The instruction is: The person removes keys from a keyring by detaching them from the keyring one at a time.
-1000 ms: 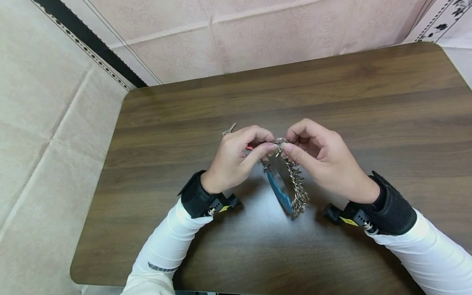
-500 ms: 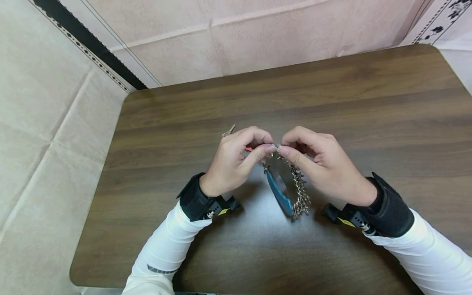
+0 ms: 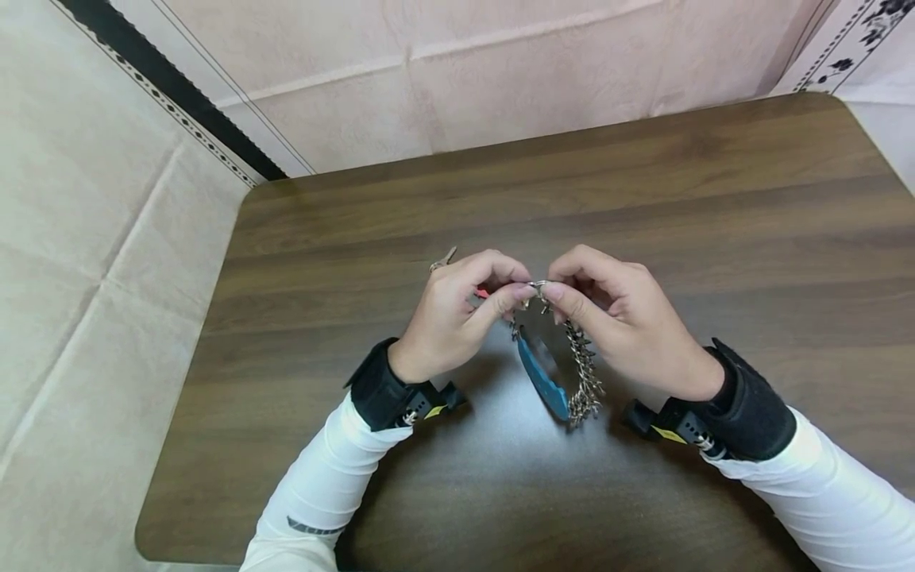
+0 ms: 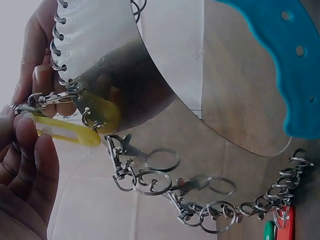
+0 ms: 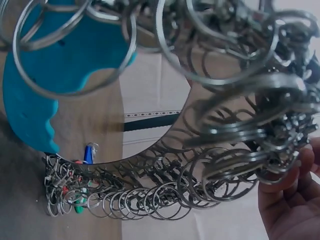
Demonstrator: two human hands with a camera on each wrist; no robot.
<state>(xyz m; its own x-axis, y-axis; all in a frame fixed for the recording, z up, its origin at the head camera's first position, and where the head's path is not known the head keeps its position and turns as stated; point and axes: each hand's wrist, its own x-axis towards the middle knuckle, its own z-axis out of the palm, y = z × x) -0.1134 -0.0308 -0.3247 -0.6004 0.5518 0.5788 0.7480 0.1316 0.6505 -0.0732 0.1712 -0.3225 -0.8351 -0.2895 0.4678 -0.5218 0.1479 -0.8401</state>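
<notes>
In the head view, my left hand (image 3: 461, 318) and right hand (image 3: 618, 322) meet at mid-table, thumbs and fingertips pinching a small metal ring (image 3: 538, 284) between them. Below hangs a large hoop-shaped key holder with a blue handle (image 3: 545, 384) and a row of metal clips and split rings (image 3: 588, 381). In the left wrist view, a yellow key tag (image 4: 67, 131) lies at my left fingers (image 4: 42, 170), beside a swivel clip (image 4: 55, 97) at the plate's edge (image 4: 70, 45). Right fingers (image 5: 295, 195) hold near the clustered rings (image 5: 240, 135).
A key (image 3: 445, 258) sticks out beyond my left hand. Red (image 4: 285, 225) and green (image 4: 269, 231) tags hang at the lower rings; a blue tag (image 5: 89, 153) shows in the right wrist view. Pale cloth (image 3: 500, 87) stands behind the brown table (image 3: 357, 206).
My right hand has lowered slightly, its index finger coming down to the ring beside the left fingertips. The row of rings has swung slightly right; the left hand stays nearly in place.
</notes>
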